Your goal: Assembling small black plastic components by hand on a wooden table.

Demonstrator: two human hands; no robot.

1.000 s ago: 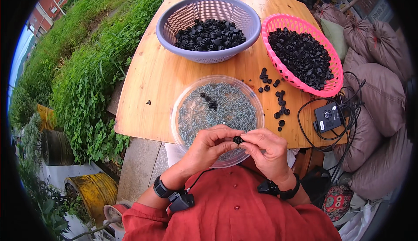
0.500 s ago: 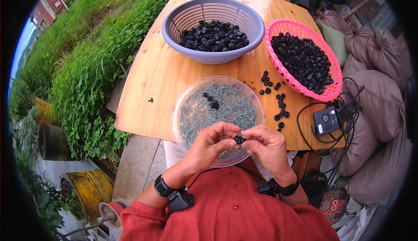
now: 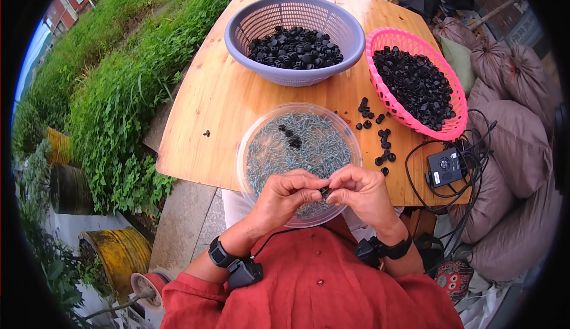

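Over the near edge of a clear round plastic tub [image 3: 240, 161], my two hands meet fingertip to fingertip. My left hand [image 3: 284, 197] pinches a small black plastic part [image 3: 325, 192], mostly covered by the fingers. My right hand [image 3: 363, 193] is closed in a pinch against that same part; whatever lies between its fingertips is hidden. Loose silver screws [image 3: 276, 154] spread across the tub's bottom. A few black parts [image 3: 293, 142] lie on top of the screws.
Beyond the tub stands a purple-grey basket [image 3: 237, 53] of black parts. A pink basket [image 3: 386, 94] of similar parts sits at the right. Loose black pieces [image 3: 386, 145] lie below it, near a black cabled box [image 3: 446, 167]. Stuffed sacks [image 3: 516, 139] crowd the table's right side.
The fingertips of both hands have drawn closer together, and the black part between them is more covered. My view has shifted slightly; the tub and baskets stay put.
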